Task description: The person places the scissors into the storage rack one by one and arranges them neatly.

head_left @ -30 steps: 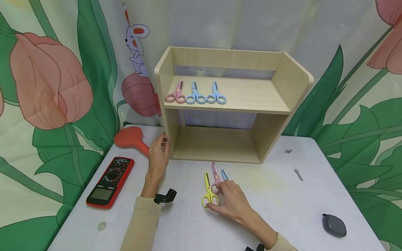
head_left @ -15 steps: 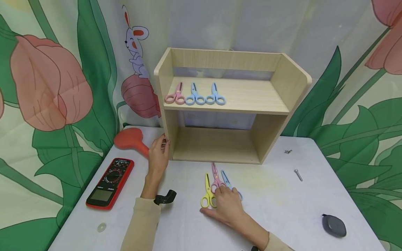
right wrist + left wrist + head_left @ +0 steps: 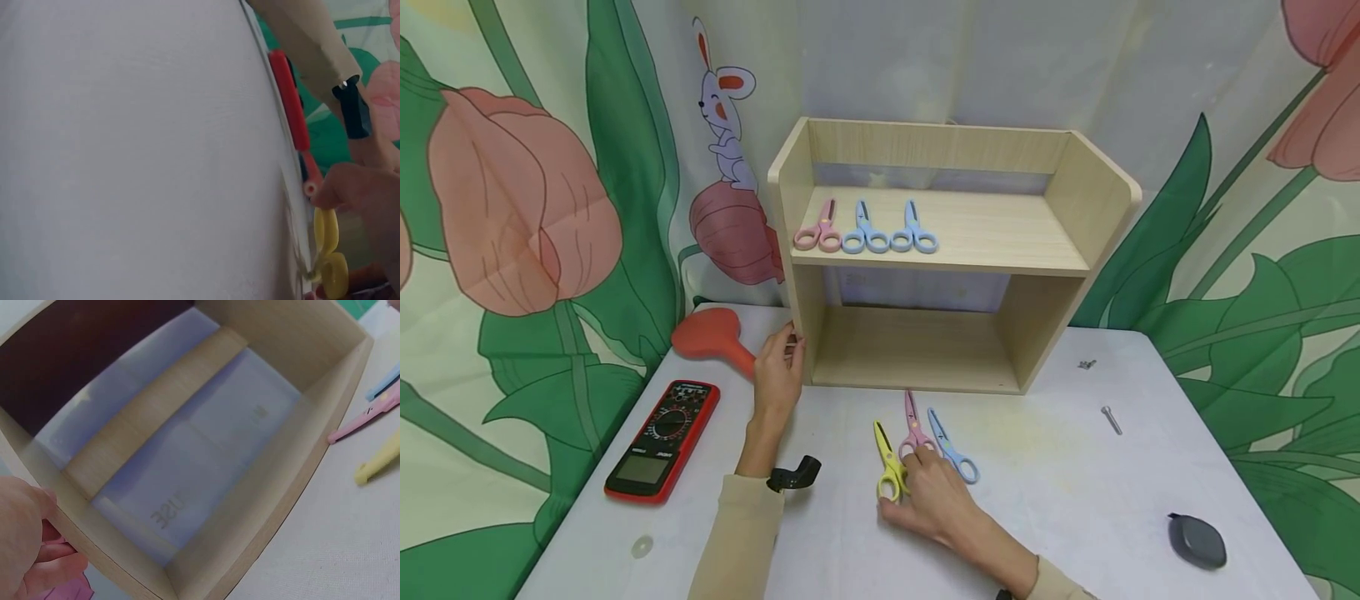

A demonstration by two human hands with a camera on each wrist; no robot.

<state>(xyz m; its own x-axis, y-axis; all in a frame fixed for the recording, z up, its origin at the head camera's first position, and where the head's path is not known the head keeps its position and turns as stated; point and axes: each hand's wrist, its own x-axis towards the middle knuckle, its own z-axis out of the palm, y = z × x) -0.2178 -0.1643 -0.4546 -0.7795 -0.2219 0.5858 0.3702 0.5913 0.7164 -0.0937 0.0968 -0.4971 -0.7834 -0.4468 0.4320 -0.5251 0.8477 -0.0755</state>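
Note:
My left hand (image 3: 777,373) grips the front edge of the left side panel of a light wooden shelf (image 3: 917,388); the left wrist view shows the thumb and curled fingers at that edge. On the white table, my right hand (image 3: 934,497) pinches the handles of yellow scissors (image 3: 891,471), thumb on their left side. In the right wrist view the thumb meets the yellow scissors (image 3: 325,231). Pink scissors (image 3: 913,423) lie just beyond, handles partly covered by the fingers. Blue scissors (image 3: 951,446) lie to their right.
Pink scissors (image 3: 824,225) and two blue pairs (image 3: 863,229) lie along the upper shelf. To the left are a red multimeter (image 3: 662,440) and an orange paddle-shaped thing (image 3: 709,333). A bolt (image 3: 1112,420), small metal pieces (image 3: 1087,364) and a dark rounded case (image 3: 1197,540) lie right.
My right hand has shifted slightly left and toward me, uncovering the blue scissors on the table. The yellow scissors have moved left and tilted. My left hand stays on the shelf.

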